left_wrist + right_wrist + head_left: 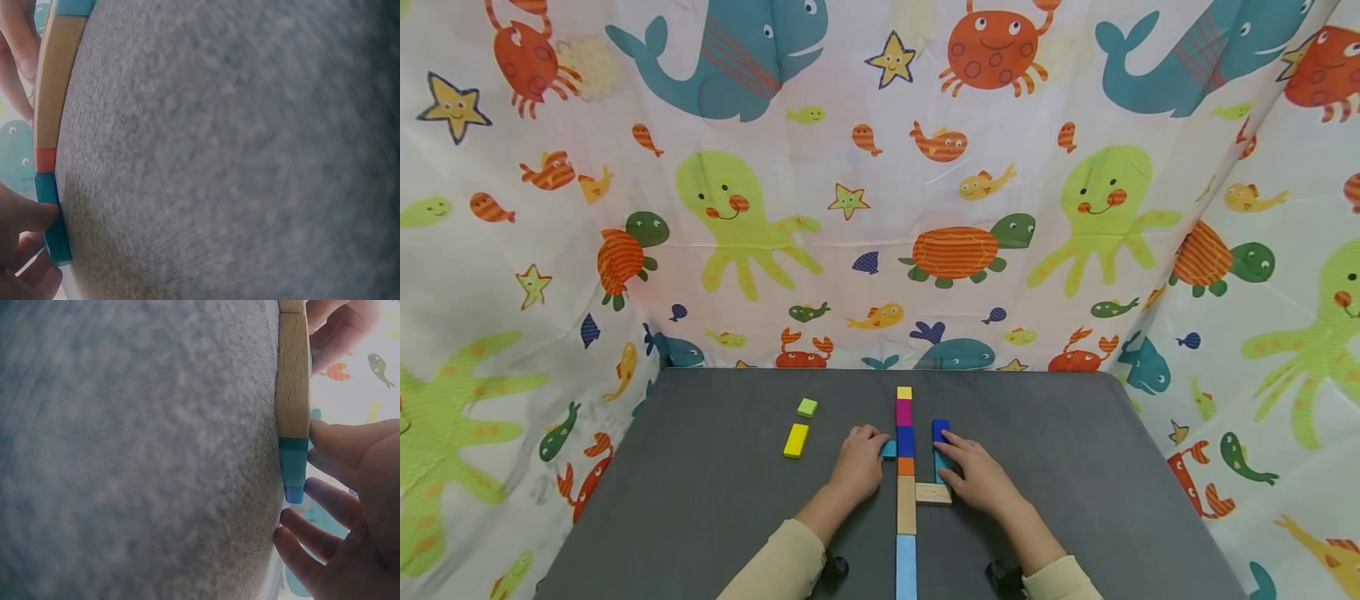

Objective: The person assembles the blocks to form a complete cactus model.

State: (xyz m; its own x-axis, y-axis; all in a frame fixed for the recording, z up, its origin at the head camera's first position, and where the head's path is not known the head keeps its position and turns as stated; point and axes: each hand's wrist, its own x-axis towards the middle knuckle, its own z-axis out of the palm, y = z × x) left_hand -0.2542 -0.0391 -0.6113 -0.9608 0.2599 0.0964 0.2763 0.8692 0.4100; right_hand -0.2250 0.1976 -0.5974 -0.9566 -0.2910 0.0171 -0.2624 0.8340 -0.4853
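Observation:
My left hand (856, 462) pinches a small teal block (888, 450), which lies crosswise against the left side of a column of blocks. That column runs up the table: light blue (906, 567), plain wood (906, 505), orange (906, 467), dark blue (906, 442), magenta (904, 412) and yellow (905, 392). To its right, a wooden block (933, 495) juts out sideways. Beyond that lie a teal block (939, 471) and a blue block (939, 427) end to end. My right hand (979, 475) touches these two with spread fingers; its thumb (340, 439) is near the wood-teal joint.
Left of the column lie a yellow block (796, 441) and a green block (807, 407) on the dark grey table (700, 500). A white curtain (865, 325) printed with sea animals hangs behind the table's far edge and along its sides.

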